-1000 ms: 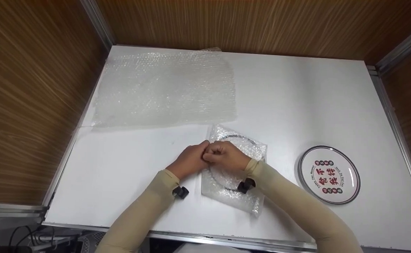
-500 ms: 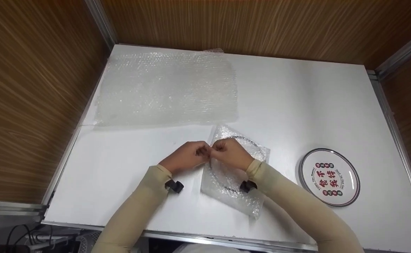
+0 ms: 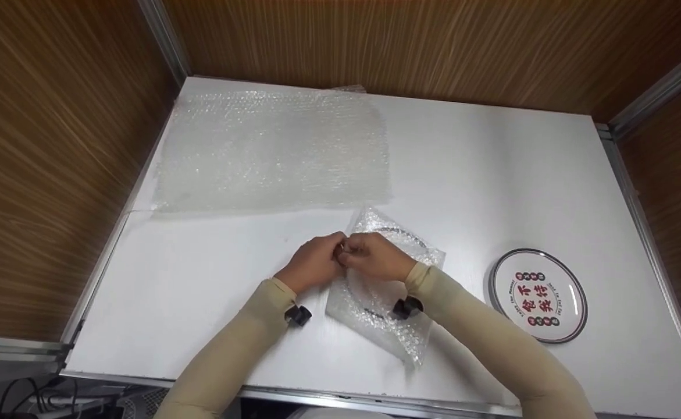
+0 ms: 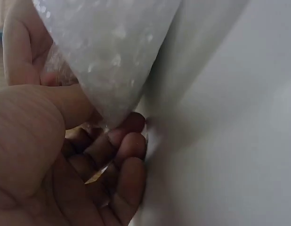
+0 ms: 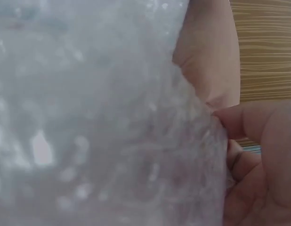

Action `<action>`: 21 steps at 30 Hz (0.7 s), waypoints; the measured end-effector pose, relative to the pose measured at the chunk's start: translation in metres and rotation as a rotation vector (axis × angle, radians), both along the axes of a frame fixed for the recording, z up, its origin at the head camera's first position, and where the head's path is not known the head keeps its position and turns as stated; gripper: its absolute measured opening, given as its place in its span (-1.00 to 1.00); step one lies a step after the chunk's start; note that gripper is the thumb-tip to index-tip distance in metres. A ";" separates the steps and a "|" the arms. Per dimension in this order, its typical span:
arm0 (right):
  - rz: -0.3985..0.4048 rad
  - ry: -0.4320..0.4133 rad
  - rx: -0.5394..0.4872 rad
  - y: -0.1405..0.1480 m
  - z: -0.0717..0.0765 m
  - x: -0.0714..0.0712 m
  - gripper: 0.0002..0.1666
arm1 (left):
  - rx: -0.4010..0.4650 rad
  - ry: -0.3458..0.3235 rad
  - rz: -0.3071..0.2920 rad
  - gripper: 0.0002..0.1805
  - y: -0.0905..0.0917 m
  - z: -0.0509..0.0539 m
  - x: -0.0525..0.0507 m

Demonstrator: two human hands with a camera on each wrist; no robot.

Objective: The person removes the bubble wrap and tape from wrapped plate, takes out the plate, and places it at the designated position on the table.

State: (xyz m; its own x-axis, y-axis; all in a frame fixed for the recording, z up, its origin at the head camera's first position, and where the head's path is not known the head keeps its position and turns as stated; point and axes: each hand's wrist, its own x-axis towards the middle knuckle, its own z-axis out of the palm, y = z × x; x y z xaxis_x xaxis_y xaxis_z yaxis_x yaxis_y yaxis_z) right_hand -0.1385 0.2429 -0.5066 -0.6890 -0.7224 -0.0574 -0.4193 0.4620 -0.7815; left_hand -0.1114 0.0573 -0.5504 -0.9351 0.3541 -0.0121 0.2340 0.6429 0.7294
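Note:
A plate in bubble wrap (image 3: 387,343) lies at the front middle of the white table; its dark rim shows through the film. Both hands meet at the package's left edge in the head view. My left hand (image 3: 314,265) pinches a corner of the bubble wrap (image 4: 112,61) between thumb and curled fingers, as the left wrist view shows. From the other side, my right hand (image 3: 382,256) pinches the edge of the same bubble wrap (image 5: 112,117) with thumb and fingers. The exact meeting point of the fingertips is partly hidden in the head view.
A flat sheet of bubble wrap (image 3: 270,151) covers the table's back left. To the right lies a white plate (image 3: 567,285) with a dark rim and red characters. Wood-grain panels (image 3: 387,46) wall in the back and sides of the table (image 3: 491,174).
My left hand drew slightly away at half a second ago and is now back against the right hand. The wrapped package has tilted a little, its lower end shifting left.

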 end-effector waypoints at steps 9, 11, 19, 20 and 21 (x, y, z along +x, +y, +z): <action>0.023 -0.013 -0.130 0.006 0.004 -0.002 -0.87 | 0.098 -0.058 -0.039 -0.90 0.005 0.010 0.000; -0.025 0.035 -0.134 0.009 0.008 -0.003 -0.85 | 0.141 -0.050 -0.047 -0.89 0.005 0.012 -0.001; -0.192 0.351 0.080 0.002 0.013 0.001 -0.65 | 0.064 0.048 -0.037 -0.90 0.010 0.008 -0.004; -0.204 0.411 0.103 0.003 0.013 0.000 -0.65 | 0.059 0.059 -0.028 -0.89 0.011 0.008 -0.005; -0.219 0.474 0.123 0.004 0.013 -0.001 -0.68 | 0.060 0.066 -0.018 -0.89 0.011 0.008 -0.006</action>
State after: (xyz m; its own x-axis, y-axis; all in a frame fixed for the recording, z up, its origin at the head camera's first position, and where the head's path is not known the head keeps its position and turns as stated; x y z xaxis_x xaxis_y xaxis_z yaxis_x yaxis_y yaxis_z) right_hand -0.1400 0.2469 -0.4932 -0.7938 -0.5664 0.2213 -0.5965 0.6543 -0.4648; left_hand -0.1171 0.0684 -0.5422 -0.9267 0.3690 0.0713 0.2940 0.5938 0.7490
